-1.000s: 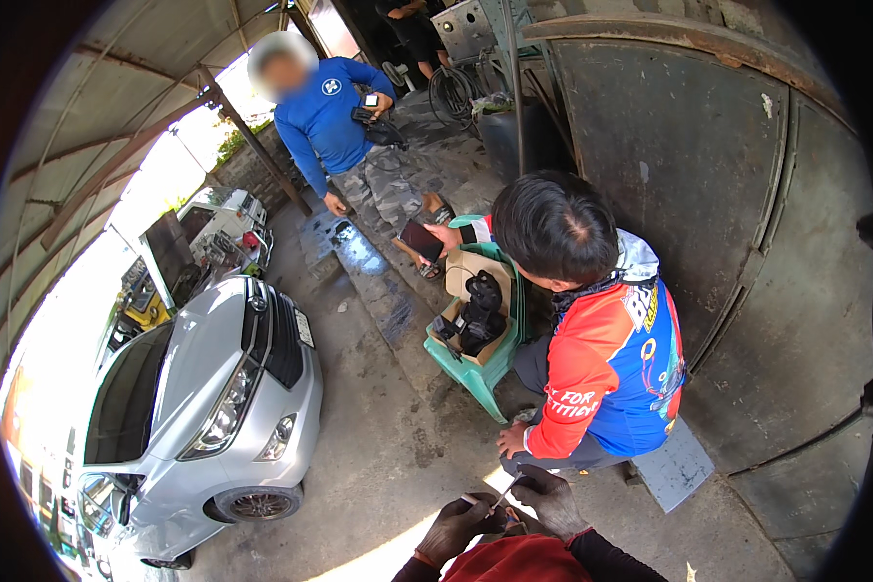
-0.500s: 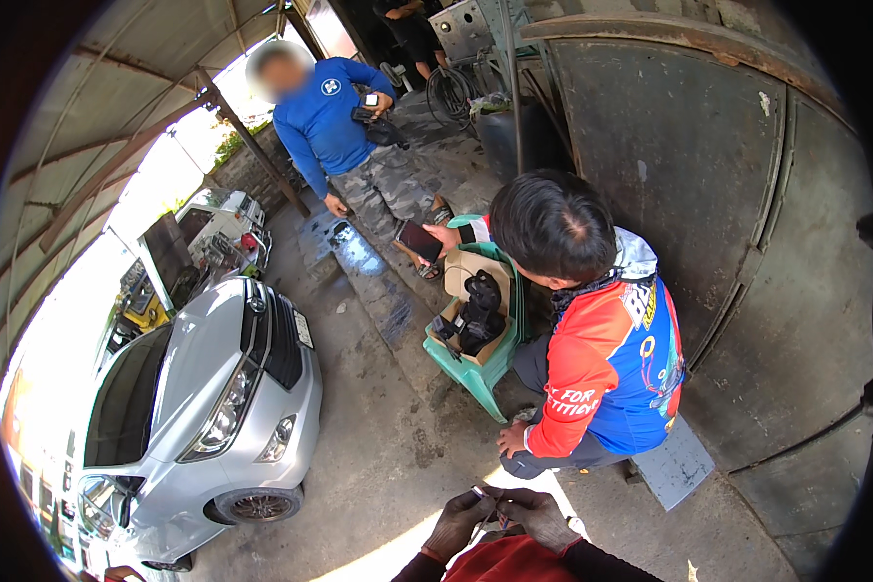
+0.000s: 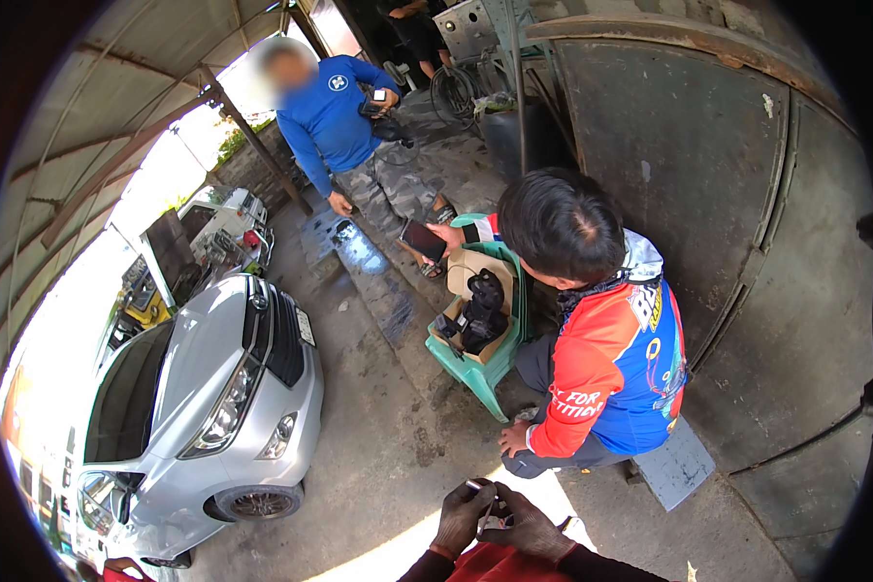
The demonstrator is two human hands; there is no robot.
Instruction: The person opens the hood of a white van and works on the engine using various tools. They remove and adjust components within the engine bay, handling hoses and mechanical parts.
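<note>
My left hand [image 3: 463, 522] and my right hand [image 3: 532, 526] are close together at the lower edge, in front of my red clothing. Both are closed, fingers bent inward. From between the left fingers a small slim piece with a pale, shiny end [image 3: 474, 484] sticks out. A thin light-coloured strip [image 3: 485, 519] runs down between the two hands, and the right fingertips pinch near it. The kind of these small things is too fine to make out.
A person in a red and blue shirt [image 3: 601, 373] sits ahead, holding a dark tablet-like device [image 3: 423, 241]. Beside them a green stool [image 3: 474, 376] bears an open cardboard box [image 3: 464, 264] with black gear [image 3: 485, 308]. Another person in blue [image 3: 335, 121] stands beyond. A silver car [image 3: 213, 388] is at left.
My hands have risen slightly, and the thin strip between them shows more plainly. The seated person's device has tilted a little. The standing person's held item has shifted slightly.
</note>
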